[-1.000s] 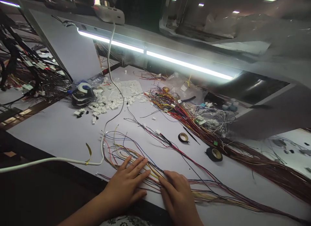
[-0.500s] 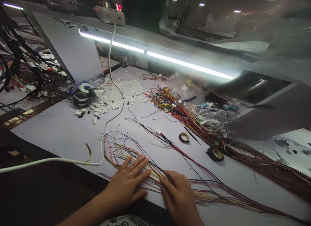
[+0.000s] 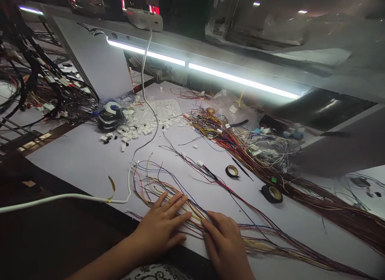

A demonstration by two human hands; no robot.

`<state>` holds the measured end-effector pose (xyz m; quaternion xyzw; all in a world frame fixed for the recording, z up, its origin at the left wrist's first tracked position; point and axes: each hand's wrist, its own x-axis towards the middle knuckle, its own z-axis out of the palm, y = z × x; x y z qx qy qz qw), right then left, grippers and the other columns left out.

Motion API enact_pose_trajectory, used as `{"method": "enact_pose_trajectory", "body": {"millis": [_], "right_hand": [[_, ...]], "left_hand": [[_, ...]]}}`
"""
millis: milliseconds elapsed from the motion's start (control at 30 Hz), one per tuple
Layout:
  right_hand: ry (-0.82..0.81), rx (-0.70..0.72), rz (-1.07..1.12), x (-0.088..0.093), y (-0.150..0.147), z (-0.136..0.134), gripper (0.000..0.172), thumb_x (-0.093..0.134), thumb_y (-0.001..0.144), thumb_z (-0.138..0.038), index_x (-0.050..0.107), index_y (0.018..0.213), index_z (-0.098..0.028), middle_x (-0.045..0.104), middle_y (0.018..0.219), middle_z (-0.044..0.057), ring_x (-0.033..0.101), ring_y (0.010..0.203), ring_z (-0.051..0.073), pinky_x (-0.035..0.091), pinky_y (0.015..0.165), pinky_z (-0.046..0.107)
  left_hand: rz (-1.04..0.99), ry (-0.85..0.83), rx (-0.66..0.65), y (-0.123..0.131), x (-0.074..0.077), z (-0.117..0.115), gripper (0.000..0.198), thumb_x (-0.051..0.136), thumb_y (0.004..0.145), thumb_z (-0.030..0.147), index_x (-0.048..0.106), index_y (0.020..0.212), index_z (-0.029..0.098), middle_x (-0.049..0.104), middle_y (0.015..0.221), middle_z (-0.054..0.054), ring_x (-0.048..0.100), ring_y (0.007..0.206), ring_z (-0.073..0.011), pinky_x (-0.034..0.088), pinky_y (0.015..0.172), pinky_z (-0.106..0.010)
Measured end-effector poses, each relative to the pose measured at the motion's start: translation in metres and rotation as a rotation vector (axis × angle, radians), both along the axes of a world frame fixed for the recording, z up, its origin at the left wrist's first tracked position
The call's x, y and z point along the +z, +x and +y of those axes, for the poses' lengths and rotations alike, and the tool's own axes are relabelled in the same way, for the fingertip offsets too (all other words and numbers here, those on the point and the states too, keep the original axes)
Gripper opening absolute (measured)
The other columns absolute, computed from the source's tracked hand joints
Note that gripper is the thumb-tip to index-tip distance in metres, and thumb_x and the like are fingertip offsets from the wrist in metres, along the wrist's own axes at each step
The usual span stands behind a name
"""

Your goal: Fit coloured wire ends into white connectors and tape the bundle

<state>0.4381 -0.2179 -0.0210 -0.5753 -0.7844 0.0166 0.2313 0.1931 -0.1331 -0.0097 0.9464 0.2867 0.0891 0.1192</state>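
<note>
1. White cable (image 3: 75, 196), yellow tie (image 3: 112, 186) on it, comes in from the left, bends, then runs up across the worktop (image 3: 90, 163). Its bend passes close by the left ends of the loose wires; contact cannot be told.
2. Far side: heap of small white connectors (image 3: 144, 130). To its right, a thick multicoloured wire bundle (image 3: 255, 161) runs down towards the right edge of view.
3. Between that bundle and the hands: a small tape roll (image 3: 229, 176), a larger black tape roll (image 3: 266, 195) and a black-and-red wire strand (image 3: 224, 187). The strand lies just beyond the right hand (image 3: 225, 242).
4. Loose wires (image 3: 168, 185) lie on the worktop under both hands. Ends fan out beyond the left fingertips; the lengths trail off to the right past the right hand.
5. Left hand (image 3: 164, 224): palm down, fingers moderately spread, laid across the wires. Right hand: fingers bent and close together at the wires; cannot tell whether any are pinched.
6. Dark front edge (image 3: 192, 258) runs just below the left hand, under the forearm. White surface shows left of the cable bend and between the loose wires and the connectors.
</note>
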Motion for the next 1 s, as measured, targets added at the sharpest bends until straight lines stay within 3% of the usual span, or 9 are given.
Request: {"method": "enact_pose_trajectory", "body": {"millis": [367, 533, 667, 800, 1000], "right_hand": [[0.003, -0.013, -0.015, 0.003, -0.001, 0.000, 0.029, 0.055, 0.088, -0.017, 0.063, 0.115, -0.026, 0.062, 0.122, 0.009, 0.059, 0.106, 0.027, 0.046, 0.088, 0.047], [0.022, 0.009, -0.059, -0.003, 0.002, -0.001, 0.033, 0.054, 0.089, -0.018, 0.060, 0.121, -0.023, 0.060, 0.129, 0.011, 0.057, 0.115, 0.028, 0.046, 0.093, 0.049], [0.048, 0.024, -0.158, -0.008, 0.003, 0.000, 0.037, 0.054, 0.090, -0.021, 0.056, 0.127, -0.020, 0.054, 0.137, 0.011, 0.050, 0.127, 0.030, 0.038, 0.103, 0.054], [0.074, 0.026, -0.162, -0.006, 0.004, 0.000, 0.041, 0.054, 0.090, -0.022, 0.052, 0.130, -0.017, 0.053, 0.138, 0.014, 0.047, 0.129, 0.032, 0.035, 0.104, 0.057], [0.108, 0.077, -0.007, 0.006, 0.007, -0.010, 0.026, 0.056, 0.088, -0.017, 0.062, 0.113, -0.024, 0.063, 0.118, 0.011, 0.058, 0.109, 0.028, 0.040, 0.095, 0.052]], "left_hand": [[-0.045, -0.005, 0.008, 0.000, -0.004, -0.001, 0.049, 0.056, 0.089, 0.048, 0.048, 0.136, 0.035, 0.027, 0.157, -0.002, 0.028, 0.141, -0.0280, 0.010, 0.117, -0.051], [-0.016, 0.025, 0.033, 0.001, 0.002, -0.005, 0.053, 0.056, 0.089, 0.046, 0.043, 0.139, 0.033, 0.025, 0.157, -0.005, 0.026, 0.142, -0.0280, 0.011, 0.117, -0.053], [-0.123, 0.075, -0.109, 0.001, 0.007, -0.007, 0.040, 0.057, 0.089, 0.026, 0.053, 0.128, 0.029, 0.044, 0.148, -0.002, 0.034, 0.139, -0.0226, 0.016, 0.118, -0.047], [-0.229, 0.085, -0.337, 0.001, 0.009, -0.009, 0.018, 0.054, 0.092, 0.023, 0.062, 0.107, 0.029, 0.064, 0.127, 0.005, 0.045, 0.131, -0.0151, 0.023, 0.117, -0.037], [-0.203, 0.003, -0.296, 0.002, 0.008, -0.011, 0.016, 0.049, 0.096, 0.025, 0.060, 0.106, 0.028, 0.068, 0.120, 0.006, 0.050, 0.126, -0.0126, 0.023, 0.117, -0.034]]}}
